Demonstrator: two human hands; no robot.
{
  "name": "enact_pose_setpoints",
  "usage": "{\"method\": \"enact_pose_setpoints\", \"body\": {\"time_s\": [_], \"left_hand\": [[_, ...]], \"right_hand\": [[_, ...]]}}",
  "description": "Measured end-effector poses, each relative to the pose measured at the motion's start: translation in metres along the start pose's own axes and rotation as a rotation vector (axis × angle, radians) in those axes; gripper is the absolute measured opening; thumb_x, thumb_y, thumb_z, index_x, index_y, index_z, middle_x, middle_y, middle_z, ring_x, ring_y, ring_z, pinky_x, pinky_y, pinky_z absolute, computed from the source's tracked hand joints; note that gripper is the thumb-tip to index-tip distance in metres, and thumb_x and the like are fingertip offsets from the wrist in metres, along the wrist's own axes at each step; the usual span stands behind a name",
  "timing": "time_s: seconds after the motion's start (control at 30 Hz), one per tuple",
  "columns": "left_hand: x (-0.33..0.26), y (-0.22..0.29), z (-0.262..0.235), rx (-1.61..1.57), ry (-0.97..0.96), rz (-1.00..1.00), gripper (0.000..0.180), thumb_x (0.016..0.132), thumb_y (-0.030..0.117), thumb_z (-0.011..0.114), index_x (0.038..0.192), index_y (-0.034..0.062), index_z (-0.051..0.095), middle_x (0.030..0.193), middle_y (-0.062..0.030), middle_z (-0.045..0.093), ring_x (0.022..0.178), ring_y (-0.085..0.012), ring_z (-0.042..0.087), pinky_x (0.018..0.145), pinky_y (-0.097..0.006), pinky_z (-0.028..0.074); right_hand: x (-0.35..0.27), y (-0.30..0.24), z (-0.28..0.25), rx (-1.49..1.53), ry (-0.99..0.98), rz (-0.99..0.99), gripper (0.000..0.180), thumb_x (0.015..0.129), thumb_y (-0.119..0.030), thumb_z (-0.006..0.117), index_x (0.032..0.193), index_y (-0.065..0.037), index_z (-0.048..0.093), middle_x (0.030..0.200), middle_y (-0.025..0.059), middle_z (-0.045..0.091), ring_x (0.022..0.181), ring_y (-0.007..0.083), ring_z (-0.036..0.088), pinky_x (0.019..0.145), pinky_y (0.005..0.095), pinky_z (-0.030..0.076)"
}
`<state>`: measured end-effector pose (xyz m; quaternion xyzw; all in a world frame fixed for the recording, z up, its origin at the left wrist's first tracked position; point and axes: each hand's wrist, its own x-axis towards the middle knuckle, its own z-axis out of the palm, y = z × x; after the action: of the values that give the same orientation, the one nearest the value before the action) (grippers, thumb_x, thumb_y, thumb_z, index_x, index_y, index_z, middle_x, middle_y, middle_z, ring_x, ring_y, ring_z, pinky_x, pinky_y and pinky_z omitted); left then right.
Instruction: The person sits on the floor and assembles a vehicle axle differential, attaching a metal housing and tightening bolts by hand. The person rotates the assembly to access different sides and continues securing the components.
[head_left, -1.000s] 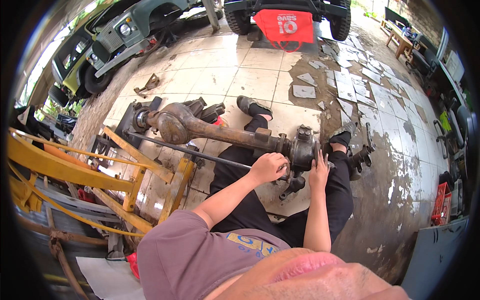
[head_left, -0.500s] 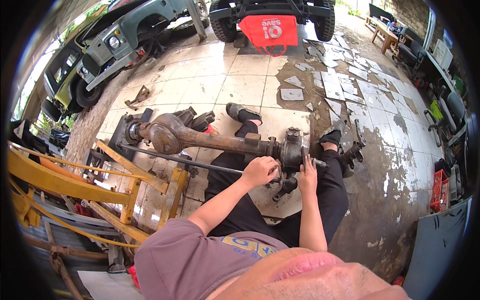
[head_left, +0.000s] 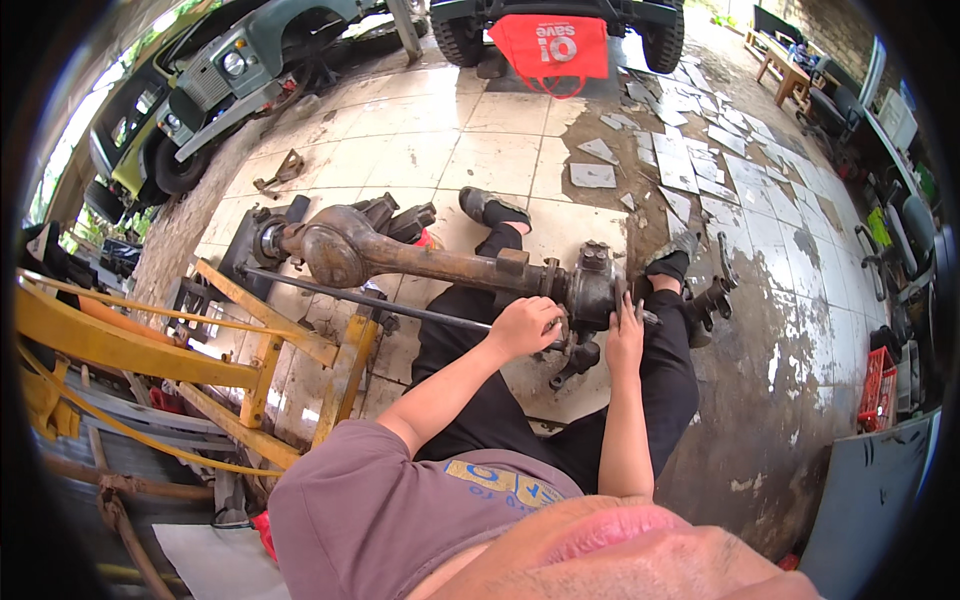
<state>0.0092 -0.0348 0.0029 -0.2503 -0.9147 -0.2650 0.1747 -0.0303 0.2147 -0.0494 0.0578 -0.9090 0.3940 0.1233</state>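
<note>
A rusty axle housing (head_left: 430, 262) lies across the floor in front of me, its round differential bulge at the left. At its right end, between my legs, is a dark steering knuckle (head_left: 592, 285). Beside the knuckle's near left side, my left hand (head_left: 530, 326) is closed with curled fingers; what they grip is hidden. A long dark steering rod (head_left: 370, 298) runs along the housing and passes under this hand. Against the knuckle's right face, my right hand (head_left: 626, 345) rests with fingers stretched upward. A dark arm with a holed end (head_left: 572, 368) hangs below the knuckle.
Yellow metal frames (head_left: 150, 345) stand close at my left. Another rusty metal part (head_left: 712, 295) lies beyond my right leg. A small bracket (head_left: 281, 172) and broken tiles (head_left: 675, 165) lie farther off. Vehicles stand behind, one with a red bag (head_left: 550, 50) at its front.
The view has tilted slightly, so the scene sits a little higher and farther right. Both hands stay at the knuckle with almost the same hold.
</note>
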Motion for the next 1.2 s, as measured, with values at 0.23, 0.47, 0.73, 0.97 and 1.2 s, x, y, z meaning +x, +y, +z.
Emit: {"method": "enact_pose_setpoints", "body": {"time_s": [0.23,0.47,0.73,0.97,1.2], "left_hand": [[0.007,-0.002,0.0,0.022,-0.015,-0.001,0.018,0.09,0.021,0.076,0.103,0.009,0.076,0.101,-0.0048,0.074,0.098,-0.0256,0.073,0.088,-0.04,0.058],[0.004,0.001,0.002,-0.009,-0.012,-0.006,0.019,0.089,0.021,0.076,0.103,0.008,0.076,0.102,-0.006,0.074,0.097,-0.0258,0.073,0.088,-0.04,0.058],[0.005,0.002,-0.001,0.004,-0.018,-0.007,0.018,0.09,0.021,0.075,0.104,0.009,0.076,0.102,-0.005,0.073,0.099,-0.0255,0.073,0.09,-0.04,0.057],[0.007,0.004,0.001,-0.015,-0.023,-0.014,0.017,0.091,0.022,0.076,0.102,0.0082,0.076,0.103,-0.0055,0.074,0.098,-0.0259,0.073,0.09,-0.04,0.058],[0.007,0.001,0.002,-0.02,-0.034,-0.019,0.019,0.091,0.022,0.076,0.103,0.0076,0.076,0.102,-0.0053,0.073,0.098,-0.0257,0.072,0.09,-0.04,0.058]], "right_hand": [[0.007,0.015,-0.004,-0.024,0.009,-0.034,0.046,0.109,-0.015,0.059,0.154,-0.004,0.059,0.167,0.0113,0.051,0.16,0.0429,0.036,0.125,0.0522,0.036],[0.01,0.011,-0.008,-0.048,0.005,-0.041,0.046,0.109,-0.015,0.059,0.154,-0.003,0.06,0.166,0.0125,0.053,0.161,0.0428,0.035,0.126,0.0548,0.035],[0.003,0.009,-0.001,-0.035,-0.007,-0.018,0.046,0.11,-0.018,0.058,0.155,-0.004,0.059,0.169,0.009,0.049,0.162,0.0414,0.032,0.128,0.0554,0.031],[-0.011,0.013,0.006,0.037,-0.005,-0.006,0.048,0.11,-0.017,0.059,0.155,-0.004,0.058,0.169,0.0124,0.05,0.161,0.0432,0.033,0.127,0.0557,0.032],[-0.012,0.021,0.007,-0.016,0.009,-0.071,0.05,0.11,-0.016,0.058,0.158,-0.006,0.055,0.169,0.0113,0.05,0.161,0.0441,0.033,0.126,0.0544,0.033]]}}
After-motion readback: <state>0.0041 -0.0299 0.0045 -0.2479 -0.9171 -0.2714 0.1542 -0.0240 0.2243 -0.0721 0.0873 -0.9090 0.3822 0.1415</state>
